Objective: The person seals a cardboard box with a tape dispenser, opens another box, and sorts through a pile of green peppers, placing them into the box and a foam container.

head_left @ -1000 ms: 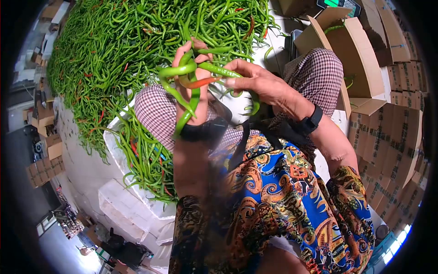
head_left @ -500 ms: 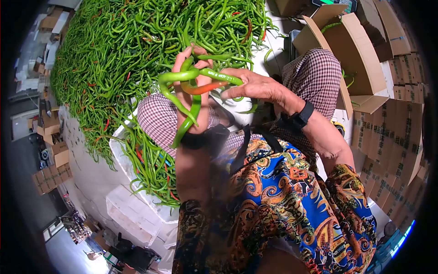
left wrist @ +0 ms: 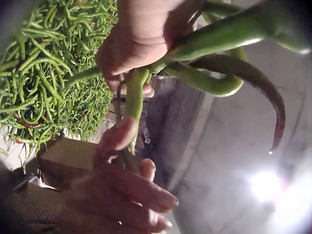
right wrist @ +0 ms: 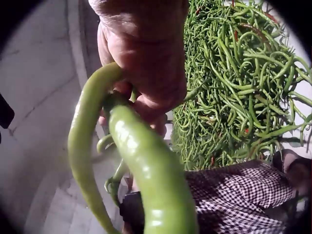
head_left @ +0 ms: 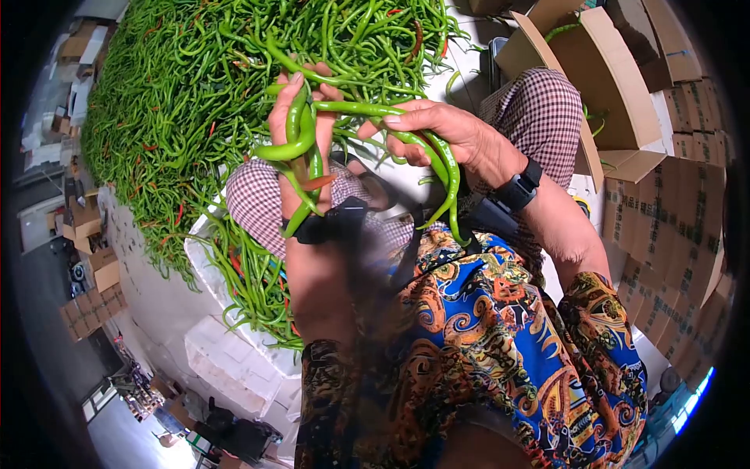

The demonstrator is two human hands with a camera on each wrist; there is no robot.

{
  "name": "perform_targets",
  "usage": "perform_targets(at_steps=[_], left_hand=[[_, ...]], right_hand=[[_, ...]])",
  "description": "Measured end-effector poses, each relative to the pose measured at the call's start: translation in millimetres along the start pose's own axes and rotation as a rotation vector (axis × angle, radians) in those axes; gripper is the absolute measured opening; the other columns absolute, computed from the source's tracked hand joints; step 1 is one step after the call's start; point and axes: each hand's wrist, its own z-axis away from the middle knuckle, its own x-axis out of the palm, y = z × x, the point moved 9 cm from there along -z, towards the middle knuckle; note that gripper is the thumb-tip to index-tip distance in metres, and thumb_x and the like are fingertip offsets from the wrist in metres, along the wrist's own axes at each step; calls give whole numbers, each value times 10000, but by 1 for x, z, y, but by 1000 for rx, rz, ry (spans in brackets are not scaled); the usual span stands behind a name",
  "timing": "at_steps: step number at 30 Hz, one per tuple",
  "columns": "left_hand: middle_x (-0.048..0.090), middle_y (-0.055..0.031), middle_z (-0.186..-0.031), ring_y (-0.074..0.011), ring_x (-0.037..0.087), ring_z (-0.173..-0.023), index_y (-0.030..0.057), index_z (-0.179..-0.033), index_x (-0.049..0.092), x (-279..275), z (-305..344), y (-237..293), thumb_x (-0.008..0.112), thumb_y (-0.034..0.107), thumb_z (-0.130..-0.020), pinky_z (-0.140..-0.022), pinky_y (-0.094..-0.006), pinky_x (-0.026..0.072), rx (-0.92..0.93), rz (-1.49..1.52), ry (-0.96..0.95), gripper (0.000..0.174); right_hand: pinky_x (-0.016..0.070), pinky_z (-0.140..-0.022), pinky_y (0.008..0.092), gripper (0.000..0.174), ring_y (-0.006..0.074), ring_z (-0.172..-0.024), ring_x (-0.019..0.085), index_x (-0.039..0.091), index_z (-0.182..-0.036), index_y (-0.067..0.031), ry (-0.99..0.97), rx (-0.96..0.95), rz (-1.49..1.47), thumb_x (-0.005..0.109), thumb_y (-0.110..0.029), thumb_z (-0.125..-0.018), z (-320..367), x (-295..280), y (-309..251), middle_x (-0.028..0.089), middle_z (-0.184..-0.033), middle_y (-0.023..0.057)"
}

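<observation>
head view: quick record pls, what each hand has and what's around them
left hand: grips a bunch of green peppers, with a reddish pepper among them
right hand: fingers curled round long green peppers that hang down
behind the hands: pile of green peppers
far right: open cardboard box
hands: raised close together, above the lap

left hand raised, fingers curled | right hand raised, seemingly pinching | hands close together
</observation>
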Motion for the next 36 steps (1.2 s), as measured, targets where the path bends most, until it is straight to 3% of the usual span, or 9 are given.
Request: perform_targets(at_steps=[3,7,12,18,22,26,34,35,36], left_hand=[[531,-127,-1105,-256,560,-865,191,-1304,502,-9,0,9,500,70,-926,-692,-293,521,-37,-176,95,397],[578,-105,-956,-175,571,-832,99,-1248,507,-13,-4,29,541,60,-923,-639,-261,501,41,17,51,329],[531,-61,-898,-114,529,-784,12,-1135,537,-20,-7,22,534,133,-953,-509,-209,388,-87,240,-12,219],[533,-54,-951,-111,512,-796,47,-1184,534,10,0,27,532,151,-953,-500,-192,376,41,123,-47,253],[544,-55,-951,-103,512,-781,57,-1203,546,14,6,39,521,163,-956,-481,-175,381,92,107,-36,270],[549,-50,-906,-79,503,-721,54,-1194,549,2,8,50,531,194,-952,-459,-160,363,115,152,-90,280],[547,-37,-890,-85,493,-695,69,-1195,536,23,11,28,514,225,-962,-438,-172,349,159,95,-37,281],[545,-39,-880,-92,491,-690,69,-1200,530,25,10,23,504,229,-966,-436,-172,345,136,146,-59,285],[545,-39,-880,-92,491,-690,69,-1200,530,27,9,20,504,229,-966,-436,-172,345,139,149,-67,285]], right_hand=[[452,-420,174,357,56,-508,555,550,-1209,64,14,43,3,531,-197,-966,11,3,1,635,-729,53],[350,-366,162,397,15,-427,359,470,-1274,103,136,59,-43,499,-153,-973,32,-8,-1,437,-600,-11],[314,-370,155,386,9,-443,318,479,-1280,82,214,60,-24,501,-146,-969,49,-8,-13,446,-640,-14],[265,-359,164,253,12,-432,342,557,-1120,13,348,210,346,565,-143,-922,74,-7,-5,430,-617,-34],[265,-362,167,219,11,-448,343,540,-1097,-3,242,197,253,573,-137,-926,106,12,-4,446,-638,-25],[275,-333,144,212,8,-419,302,508,-1075,14,456,-94,69,557,-125,-923,154,-2,-48,432,-606,-14],[176,-377,153,405,-21,-447,272,488,-1314,-17,1076,-499,836,508,-237,-974,283,-18,-202,375,-646,-87],[193,-414,161,410,-24,-478,280,482,-1345,-50,1196,-394,993,510,-228,-977,295,-35,-210,400,-657,-86],[430,-598,198,441,63,-658,526,481,-1343,-60,1267,-254,1145,549,-271,-962,306,-57,-215,586,-830,24]])
